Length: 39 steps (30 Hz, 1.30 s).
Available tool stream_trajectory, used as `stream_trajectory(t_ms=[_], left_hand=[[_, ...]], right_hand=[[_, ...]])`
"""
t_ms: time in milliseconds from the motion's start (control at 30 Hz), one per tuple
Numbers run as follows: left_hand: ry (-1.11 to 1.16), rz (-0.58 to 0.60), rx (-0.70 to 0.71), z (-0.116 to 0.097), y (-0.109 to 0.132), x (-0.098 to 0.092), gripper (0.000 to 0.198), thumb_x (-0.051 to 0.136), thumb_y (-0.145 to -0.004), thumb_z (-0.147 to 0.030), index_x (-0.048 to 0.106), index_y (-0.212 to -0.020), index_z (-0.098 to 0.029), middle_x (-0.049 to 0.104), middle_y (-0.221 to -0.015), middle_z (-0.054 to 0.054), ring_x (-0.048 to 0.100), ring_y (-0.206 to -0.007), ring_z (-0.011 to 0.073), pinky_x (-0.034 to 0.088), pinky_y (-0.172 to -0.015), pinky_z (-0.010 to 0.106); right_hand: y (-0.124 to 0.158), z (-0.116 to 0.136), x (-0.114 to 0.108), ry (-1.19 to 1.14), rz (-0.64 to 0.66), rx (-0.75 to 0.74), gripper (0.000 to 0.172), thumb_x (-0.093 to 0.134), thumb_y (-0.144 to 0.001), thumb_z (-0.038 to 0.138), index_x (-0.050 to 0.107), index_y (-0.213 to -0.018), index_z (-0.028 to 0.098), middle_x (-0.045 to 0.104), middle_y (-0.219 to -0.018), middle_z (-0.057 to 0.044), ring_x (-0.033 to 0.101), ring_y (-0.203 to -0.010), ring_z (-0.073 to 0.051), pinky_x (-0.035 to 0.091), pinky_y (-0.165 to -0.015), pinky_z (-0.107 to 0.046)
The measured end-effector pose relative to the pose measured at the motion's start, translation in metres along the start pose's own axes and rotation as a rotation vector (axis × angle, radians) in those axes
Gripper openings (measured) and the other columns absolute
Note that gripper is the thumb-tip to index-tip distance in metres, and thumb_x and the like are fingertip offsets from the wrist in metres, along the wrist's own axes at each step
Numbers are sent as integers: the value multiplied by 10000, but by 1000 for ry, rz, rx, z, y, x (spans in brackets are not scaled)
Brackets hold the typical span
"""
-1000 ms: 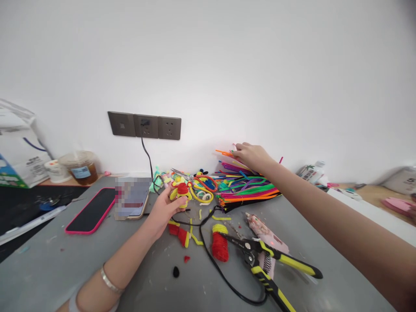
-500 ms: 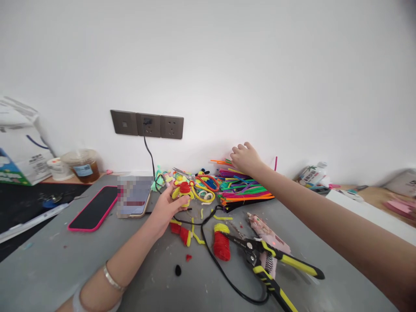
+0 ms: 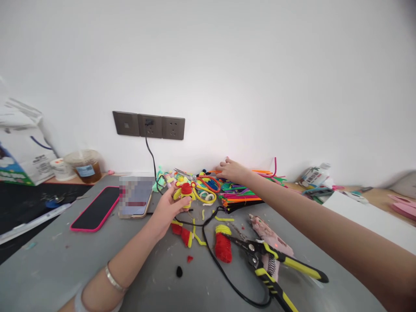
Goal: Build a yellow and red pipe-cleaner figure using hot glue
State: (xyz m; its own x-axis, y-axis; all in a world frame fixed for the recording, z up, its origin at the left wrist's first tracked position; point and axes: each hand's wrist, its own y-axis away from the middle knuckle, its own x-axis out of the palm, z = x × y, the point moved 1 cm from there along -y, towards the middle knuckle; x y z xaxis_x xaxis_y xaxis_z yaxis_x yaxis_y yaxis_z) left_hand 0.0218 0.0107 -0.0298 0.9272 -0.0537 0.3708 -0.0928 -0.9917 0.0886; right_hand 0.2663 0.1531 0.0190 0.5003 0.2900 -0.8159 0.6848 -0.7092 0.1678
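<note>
My left hand (image 3: 167,210) is closed on a small yellow and red figure (image 3: 186,190) of fuzzy pipe-cleaner material, thumb across its front. Farther back, my right hand (image 3: 232,170) reaches over the left end of a pile of colourful pipe cleaners (image 3: 242,197). Its fingers are extended and slightly apart, with nothing visible in them; the fingertips are near the pile's back-left edge. A red roll with a yellow top (image 3: 223,247) lies in front, beside yellow-and-black pliers (image 3: 260,253). Scissors (image 3: 185,174) rest among loops of yellow and orange pipe cleaner behind the figure.
Two phones lie at left, a pink-edged phone (image 3: 95,209) and another phone (image 3: 138,199). A black cable (image 3: 211,255) loops over the grey table. Behind stands a drink cup (image 3: 85,167). A pink patterned object (image 3: 268,234) lies under the pliers; white paper (image 3: 364,221) is at right.
My right hand has come down and to the left over the pipe cleaners, and its fingers have stretched out from a curled shape. My left hand keeps hold of the figure, almost unmoved.
</note>
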Motion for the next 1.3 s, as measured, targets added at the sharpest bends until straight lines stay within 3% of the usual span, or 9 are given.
stream_trajectory(t_ms=[167,300,433,700,1067,1200,1300], left_hand=[[-1,-18,-17,-1,0,0,685,906,-636,-308,603,-1244,-214,721,-1018,47,664,-834,168,520,-731,280],[4,-1,-5,0,0,0,609,906,-633,-316,641,-1169,-205,722,-972,40,666,-816,170,518,-726,279],[0,15,7,1,-1,-1,559,907,-629,-337,663,-1115,-207,716,-953,28,656,-798,157,517,-722,271],[3,19,-11,1,-2,-2,545,903,-635,-341,661,-1107,-216,706,-959,24,650,-798,149,521,-731,272],[5,10,-21,2,-3,-3,537,903,-637,-327,676,-1111,-218,717,-982,33,671,-837,174,521,-735,282],[-3,13,-16,2,-2,-3,557,906,-631,-346,670,-1118,-216,715,-998,35,677,-855,182,521,-733,284],[-7,14,-17,2,-2,-2,560,909,-627,-352,668,-1113,-212,716,-1001,38,681,-857,184,526,-734,285]], right_hand=[[-13,6,0,-28,81,68,156,622,-955,227,729,-1068,230,686,-1261,-98,619,-1133,-269,413,-1012,-488],[-18,7,-4,-67,141,131,306,638,-966,347,645,-1220,176,651,-1279,-95,637,-1135,-264,510,-982,-511],[-22,3,-4,-124,191,203,324,637,-971,335,623,-1257,183,642,-1287,-98,661,-1085,-248,565,-913,-469],[-35,0,-2,-172,267,364,328,633,-975,330,615,-1270,189,638,-1292,-100,664,-1073,-244,575,-894,-455],[-42,-3,11,-238,364,429,311,621,-982,331,621,-1264,201,634,-1304,-99,660,-1076,-239,571,-904,-453],[-43,-6,17,-275,322,457,318,625,-980,331,619,-1267,195,635,-1299,-99,662,-1073,-240,573,-900,-455],[-43,-6,21,-300,194,455,329,630,-977,332,613,-1273,189,637,-1293,-99,665,-1067,-241,577,-891,-454]])
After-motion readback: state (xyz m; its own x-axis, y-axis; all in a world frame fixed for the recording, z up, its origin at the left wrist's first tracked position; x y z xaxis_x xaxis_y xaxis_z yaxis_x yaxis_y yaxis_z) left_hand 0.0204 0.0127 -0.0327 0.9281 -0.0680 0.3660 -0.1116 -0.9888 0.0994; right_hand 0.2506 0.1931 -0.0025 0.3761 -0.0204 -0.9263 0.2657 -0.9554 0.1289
